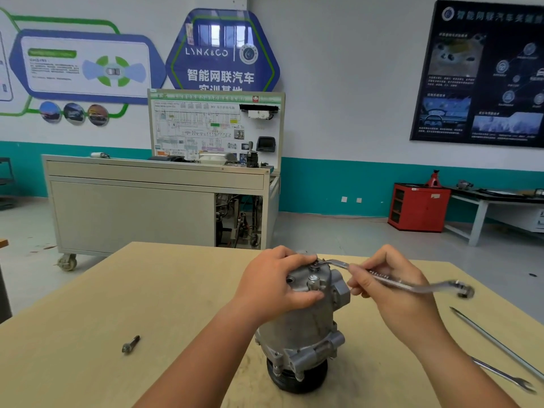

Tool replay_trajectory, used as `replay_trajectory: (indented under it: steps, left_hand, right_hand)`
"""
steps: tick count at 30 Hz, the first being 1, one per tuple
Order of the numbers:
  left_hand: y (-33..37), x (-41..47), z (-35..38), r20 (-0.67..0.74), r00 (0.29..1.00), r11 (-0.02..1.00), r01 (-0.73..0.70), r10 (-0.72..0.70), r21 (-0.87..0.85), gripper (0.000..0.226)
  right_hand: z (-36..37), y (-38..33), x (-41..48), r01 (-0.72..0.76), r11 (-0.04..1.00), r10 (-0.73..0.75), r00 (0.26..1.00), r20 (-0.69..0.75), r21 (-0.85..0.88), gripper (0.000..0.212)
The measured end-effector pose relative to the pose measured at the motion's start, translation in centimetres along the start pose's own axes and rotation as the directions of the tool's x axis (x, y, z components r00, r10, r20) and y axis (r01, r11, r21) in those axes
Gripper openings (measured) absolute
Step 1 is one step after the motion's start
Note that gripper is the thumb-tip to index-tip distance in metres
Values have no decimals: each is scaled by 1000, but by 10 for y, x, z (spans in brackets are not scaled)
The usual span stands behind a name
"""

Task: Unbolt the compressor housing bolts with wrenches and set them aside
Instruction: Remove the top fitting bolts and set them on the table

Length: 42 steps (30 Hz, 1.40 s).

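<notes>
The pale wooden table [88,319] carries the grey cast-metal compressor [303,328], which stands upright on its black pulley end near the table's centre. The left hand [273,285] grips the top of the housing, fingers curled over its far edge. The right hand [391,287] grasps the shank of a silver double-ended ring wrench [426,288], whose left end sits on a far housing bolt [316,264]. A long steel rod [497,344] and a silver open-end wrench [503,375] lie at near right. One loose dark bolt [131,344] lies at near left, well apart from the compressor.

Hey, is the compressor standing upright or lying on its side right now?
Upright. The compressor stands on its black pulley end on the table, bolted face up, with the left hand holding its top.
</notes>
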<state>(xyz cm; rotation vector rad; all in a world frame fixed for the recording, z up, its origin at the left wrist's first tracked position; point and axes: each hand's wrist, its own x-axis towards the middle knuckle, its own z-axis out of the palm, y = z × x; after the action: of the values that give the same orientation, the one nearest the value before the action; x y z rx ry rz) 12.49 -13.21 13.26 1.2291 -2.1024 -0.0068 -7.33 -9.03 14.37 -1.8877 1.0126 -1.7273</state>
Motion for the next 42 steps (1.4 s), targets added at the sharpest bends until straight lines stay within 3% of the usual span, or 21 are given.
replay_trajectory:
  steps: [3,5,8,11,14,17,21,24,28,31,38,42]
  left_hand:
    - [-1,1,1,-10,1000,1000,-5,5,-3,58]
    - [-2,1,2,-13,1000,1000,-16,16,-9,54]
    - [-4,0,2,-2,1000,1000,-26,26,-12,52]
    - [-2,0,0,6,999,999,-38,38,0,56]
    - [1,0,-2,21,999,999,-36,36,18,78]
    - [1,-1,-1,21,999,998,35,-34,-51,110]
    - [1,-1,-1,24,998,996,60,-58,-68,118]
    - [1,-1,0,26,998,997,60,-59,-57,114]
    - [0,-1,1,15,999,998,48,-47,-28,107]
    - [-1,-1,2,6,1000,1000,19,-19,13,95]
    - [-1,0,1,6,1000,999,-4,4,37,79]
    - [-1,0,1,-4,1000,1000,-4,4,6,67]
  right_hand:
    - [-5,23,26,-337,898,373,924,-86,283,14]
    - [1,41,49,-493,816,544,832,-109,301,19]
    - [30,55,85,-593,793,601,799,-24,141,25]
    - [60,49,109,-640,734,641,763,77,228,15]
    - [69,44,112,-634,646,635,756,161,425,9]
    - [56,48,103,-513,536,647,760,65,671,16]
    - [18,47,87,-323,426,660,749,-47,845,20]
    - [-4,32,61,-297,492,562,827,-38,819,24]
    - [-9,7,13,-307,778,384,923,-28,549,39]
    - [-6,-11,-11,-214,899,238,971,-18,382,45]
    - [3,-23,-18,-197,954,189,980,55,227,48]
    - [-2,-19,-13,-270,914,274,961,31,303,49]
